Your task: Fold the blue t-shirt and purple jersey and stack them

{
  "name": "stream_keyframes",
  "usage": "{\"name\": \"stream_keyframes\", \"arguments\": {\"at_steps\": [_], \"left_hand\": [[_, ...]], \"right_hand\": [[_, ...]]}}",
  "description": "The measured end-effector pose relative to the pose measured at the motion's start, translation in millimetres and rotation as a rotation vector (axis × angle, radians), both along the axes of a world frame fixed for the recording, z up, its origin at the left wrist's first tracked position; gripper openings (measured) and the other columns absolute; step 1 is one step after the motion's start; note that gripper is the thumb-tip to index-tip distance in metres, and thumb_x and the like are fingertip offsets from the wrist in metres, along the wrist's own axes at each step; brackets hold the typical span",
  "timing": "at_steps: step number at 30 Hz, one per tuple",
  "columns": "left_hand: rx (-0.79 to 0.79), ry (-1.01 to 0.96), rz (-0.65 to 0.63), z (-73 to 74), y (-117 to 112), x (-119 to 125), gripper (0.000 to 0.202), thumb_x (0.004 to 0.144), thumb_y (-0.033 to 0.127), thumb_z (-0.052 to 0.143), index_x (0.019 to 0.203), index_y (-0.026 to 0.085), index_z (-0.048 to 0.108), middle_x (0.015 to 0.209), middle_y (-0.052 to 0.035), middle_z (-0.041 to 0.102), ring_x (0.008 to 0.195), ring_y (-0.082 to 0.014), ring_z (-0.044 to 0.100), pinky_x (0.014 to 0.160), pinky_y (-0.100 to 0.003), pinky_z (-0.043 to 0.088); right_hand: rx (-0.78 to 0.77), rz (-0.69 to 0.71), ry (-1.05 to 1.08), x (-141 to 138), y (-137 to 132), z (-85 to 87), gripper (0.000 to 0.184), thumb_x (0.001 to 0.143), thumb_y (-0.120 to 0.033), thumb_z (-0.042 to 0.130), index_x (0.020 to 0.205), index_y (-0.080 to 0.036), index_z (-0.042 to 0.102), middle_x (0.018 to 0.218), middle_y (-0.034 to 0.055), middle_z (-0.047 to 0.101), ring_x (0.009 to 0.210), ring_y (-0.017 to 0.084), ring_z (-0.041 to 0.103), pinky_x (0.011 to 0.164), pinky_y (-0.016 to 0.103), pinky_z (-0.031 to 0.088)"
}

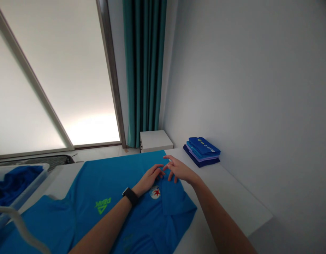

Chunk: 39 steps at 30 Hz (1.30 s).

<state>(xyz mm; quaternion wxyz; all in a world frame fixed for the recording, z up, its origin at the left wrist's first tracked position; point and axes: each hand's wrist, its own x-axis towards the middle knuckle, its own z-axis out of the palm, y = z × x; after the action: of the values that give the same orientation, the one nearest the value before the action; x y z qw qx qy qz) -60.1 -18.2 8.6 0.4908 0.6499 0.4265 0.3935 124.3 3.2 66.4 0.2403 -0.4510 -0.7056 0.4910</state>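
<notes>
A bright blue T-shirt [110, 180] lies spread on the white table, with a green PEAK print and a round white badge with a red figure. Its near right side is folded over onto the front. My left hand [151, 178], with a black watch at the wrist, rests on the shirt above the badge, its fingers bent onto the fabric at the fold. Just to its right, my right hand [179, 169] hovers at or touches the folded part, fingers spread and the index stretched out. The fingertips of both hands nearly meet.
A stack of folded blue and purple clothes [202, 151] sits on the white table [231, 197] by the wall. At left is a pale bin [33, 190] with dark blue cloth; a white curved bar [19, 222] crosses before it. A small white cabinet [155, 139] stands beyond, near a teal curtain [144, 70].
</notes>
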Motion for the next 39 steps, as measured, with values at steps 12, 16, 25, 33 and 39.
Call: {"name": "stream_keyframes", "arguments": {"at_steps": [12,16,25,33,39], "left_hand": [[0.228,0.381,0.029,0.3,-9.9,8.7,0.04,0.086,0.036,0.057,0.122,0.019,0.059,0.093,-0.005,0.064,0.078,-0.0183,0.058,0.07,-0.029,0.045],[0.207,0.343,0.02,-0.9,-7.4,6.2,0.028,0.089,0.033,0.052,0.109,0.018,0.066,0.08,-0.0018,0.062,0.07,-0.0162,0.056,0.067,-0.027,0.043],[0.186,0.173,0.205,2.1,-5.8,2.6,0.028,0.09,0.035,0.046,0.105,0.017,0.061,0.073,0.0009,0.053,0.066,-0.0153,0.051,0.062,-0.025,0.042],[0.207,0.22,0.253,-1.1,-7.3,5.3,0.029,0.092,0.037,0.041,0.11,0.019,0.056,0.081,0.0005,0.057,0.058,-0.0128,0.051,0.057,-0.023,0.041],[0.294,0.391,0.324,-5.7,-3.5,0.8,0.03,0.093,0.029,0.039,0.118,0.02,0.053,0.084,-0.0026,0.061,0.065,-0.0172,0.059,0.063,-0.027,0.043]], "right_hand": [[0.462,-0.108,-0.079,37.6,19.8,-60.5,0.039,0.073,-0.009,0.038,0.095,-0.02,0.068,0.088,0.0032,0.071,0.091,0.018,0.063,0.09,0.034,0.044],[0.34,-0.102,-0.06,36.8,22.3,-61.8,0.04,0.071,-0.009,0.038,0.095,-0.019,0.068,0.085,0.0028,0.072,0.083,0.018,0.064,0.083,0.031,0.047],[0.34,-0.091,-0.095,32.8,22.6,-64.3,0.031,0.079,-0.017,0.043,0.098,-0.019,0.069,0.079,0.0015,0.065,0.07,0.017,0.058,0.067,0.028,0.045],[0.544,-0.045,-0.289,23.6,21.5,-68.8,0.021,0.087,-0.017,0.05,0.1,-0.021,0.067,0.094,0.0043,0.067,0.09,0.019,0.059,0.085,0.032,0.042],[0.614,-0.059,-0.394,15.7,23.4,-77.1,0.009,0.09,-0.025,0.057,0.089,-0.02,0.065,0.09,0.0043,0.065,0.088,0.02,0.056,0.083,0.033,0.038]]}}
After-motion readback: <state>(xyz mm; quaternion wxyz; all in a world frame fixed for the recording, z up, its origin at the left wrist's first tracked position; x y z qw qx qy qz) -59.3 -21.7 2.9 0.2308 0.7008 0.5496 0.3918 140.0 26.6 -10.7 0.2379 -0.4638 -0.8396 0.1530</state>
